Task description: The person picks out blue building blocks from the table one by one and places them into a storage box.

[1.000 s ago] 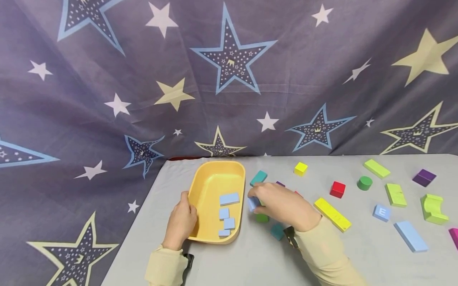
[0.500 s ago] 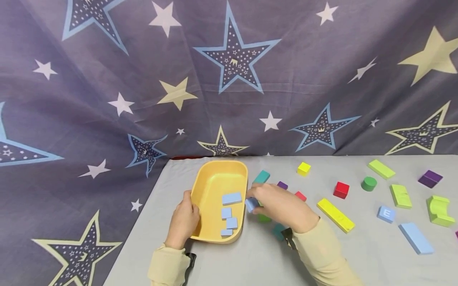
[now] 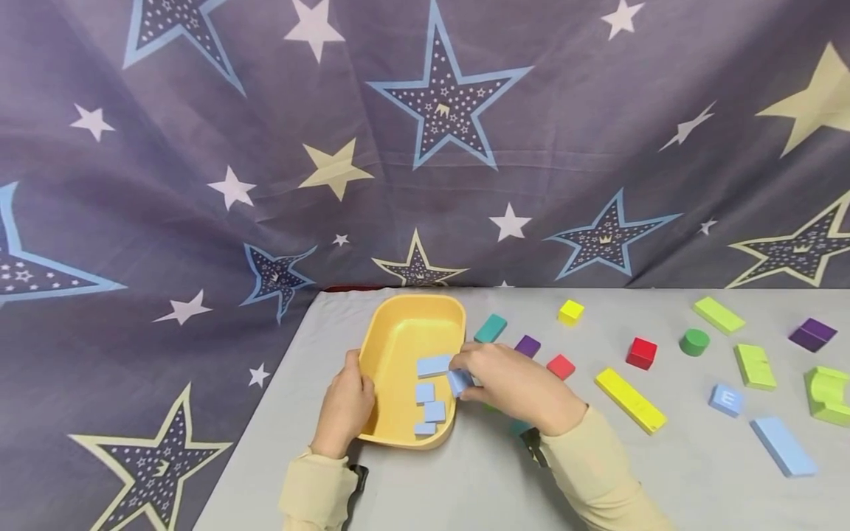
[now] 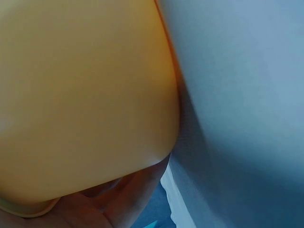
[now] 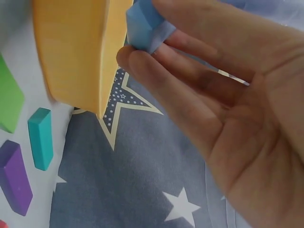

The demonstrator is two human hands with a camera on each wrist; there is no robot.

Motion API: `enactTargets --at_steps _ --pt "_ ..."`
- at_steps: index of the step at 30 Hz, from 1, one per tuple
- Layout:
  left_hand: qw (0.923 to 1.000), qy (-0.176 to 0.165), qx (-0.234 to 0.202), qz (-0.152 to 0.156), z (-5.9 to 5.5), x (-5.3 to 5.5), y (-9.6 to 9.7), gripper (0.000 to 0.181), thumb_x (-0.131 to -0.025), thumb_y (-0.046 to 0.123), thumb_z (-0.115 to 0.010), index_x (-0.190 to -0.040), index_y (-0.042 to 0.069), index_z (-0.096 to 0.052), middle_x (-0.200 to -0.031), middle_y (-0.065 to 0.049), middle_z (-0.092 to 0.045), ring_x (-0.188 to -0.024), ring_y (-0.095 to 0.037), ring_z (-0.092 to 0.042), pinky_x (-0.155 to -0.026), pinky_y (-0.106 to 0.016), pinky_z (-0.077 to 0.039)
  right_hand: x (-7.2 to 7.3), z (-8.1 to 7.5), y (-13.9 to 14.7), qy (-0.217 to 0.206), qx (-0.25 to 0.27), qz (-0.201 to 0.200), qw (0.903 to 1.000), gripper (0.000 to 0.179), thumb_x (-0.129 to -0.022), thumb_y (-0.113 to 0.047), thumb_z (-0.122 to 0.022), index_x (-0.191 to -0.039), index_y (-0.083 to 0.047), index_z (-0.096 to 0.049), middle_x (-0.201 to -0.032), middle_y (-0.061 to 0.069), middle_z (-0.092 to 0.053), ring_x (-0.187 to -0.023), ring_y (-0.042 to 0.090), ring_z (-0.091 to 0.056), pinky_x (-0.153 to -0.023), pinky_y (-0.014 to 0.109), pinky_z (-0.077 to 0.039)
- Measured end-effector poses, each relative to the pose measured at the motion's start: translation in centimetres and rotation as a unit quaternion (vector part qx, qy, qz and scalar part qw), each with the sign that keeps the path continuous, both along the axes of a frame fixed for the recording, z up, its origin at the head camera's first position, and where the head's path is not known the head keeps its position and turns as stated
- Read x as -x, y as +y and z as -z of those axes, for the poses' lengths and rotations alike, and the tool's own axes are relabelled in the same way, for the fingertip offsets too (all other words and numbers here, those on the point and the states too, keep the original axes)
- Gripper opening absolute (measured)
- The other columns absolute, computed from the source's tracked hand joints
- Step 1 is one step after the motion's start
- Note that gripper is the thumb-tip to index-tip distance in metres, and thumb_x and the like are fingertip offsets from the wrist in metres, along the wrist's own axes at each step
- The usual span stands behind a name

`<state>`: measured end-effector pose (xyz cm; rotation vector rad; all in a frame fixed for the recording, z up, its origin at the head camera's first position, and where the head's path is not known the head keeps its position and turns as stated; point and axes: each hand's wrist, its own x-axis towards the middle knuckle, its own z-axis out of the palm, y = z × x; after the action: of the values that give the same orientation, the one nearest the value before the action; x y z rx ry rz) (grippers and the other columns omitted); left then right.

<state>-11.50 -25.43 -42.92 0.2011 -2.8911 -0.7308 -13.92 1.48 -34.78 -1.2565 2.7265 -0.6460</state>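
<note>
A yellow plastic tub (image 3: pixel 392 413) stands on the grey cloth, holding several light blue blocks (image 3: pixel 434 366) along its right side. My left hand (image 3: pixel 345 405) grips the tub's left rim; in the left wrist view its fingers (image 4: pixel 135 197) lie against the outer wall, partly hidden behind it. Over the right rim, my right hand (image 3: pixel 521 385) pinches a light blue block (image 3: pixel 459 383) between thumb and fingers. The right wrist view shows that same block (image 5: pixel 142 26) at the fingertips, beside the tub's wall (image 5: pixel 71 52).
Right of the tub lie a teal block (image 3: pixel 491 328), a purple block (image 3: pixel 527 346) and a red block (image 3: pixel 561 366). Farther right are a long yellow block (image 3: pixel 631 400), a lettered blue cube (image 3: pixel 727 399) and a long blue block (image 3: pixel 783 446). A star-patterned curtain (image 3: pixel 372 221) hangs behind.
My right hand has carried the pinched blue block left, from beside the tub to over its right rim. The left hand keeps its grip. The whole view has shifted slightly.
</note>
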Motion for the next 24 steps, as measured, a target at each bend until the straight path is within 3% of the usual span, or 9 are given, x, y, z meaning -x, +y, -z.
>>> enactTargets --at_steps 10,24 --pt "0.9999 0.009 0.007 0.004 0.2 0.1 0.0 0.04 -0.098 0.004 -0.047 -0.137 -0.004 -0.042 -0.101 -0.028 -0.068 -0.083 -0.038 -0.069 -0.069 -0.051 -0.052 -0.2 0.6 -0.6 0.018 0.013 -0.023 0.9995 0.024 -0.081 -0.019 -0.081 -0.102 -0.008 -0.075 -0.093 0.001 -0.067 -0.084 0.012 -0.059 -0.077 0.027 -0.052" --pt "1.0 0.007 0.002 0.002 0.0 0.1 0.1 0.039 -0.098 0.003 -0.046 -0.136 -0.004 -0.044 -0.102 -0.028 -0.068 -0.085 -0.039 -0.069 -0.07 -0.052 -0.052 -0.3 1.2 -1.6 0.029 0.015 -0.023 0.9992 0.025 -0.079 -0.019 -0.083 -0.101 -0.01 -0.076 -0.089 -0.001 -0.066 -0.078 0.009 -0.057 -0.074 0.025 -0.051"
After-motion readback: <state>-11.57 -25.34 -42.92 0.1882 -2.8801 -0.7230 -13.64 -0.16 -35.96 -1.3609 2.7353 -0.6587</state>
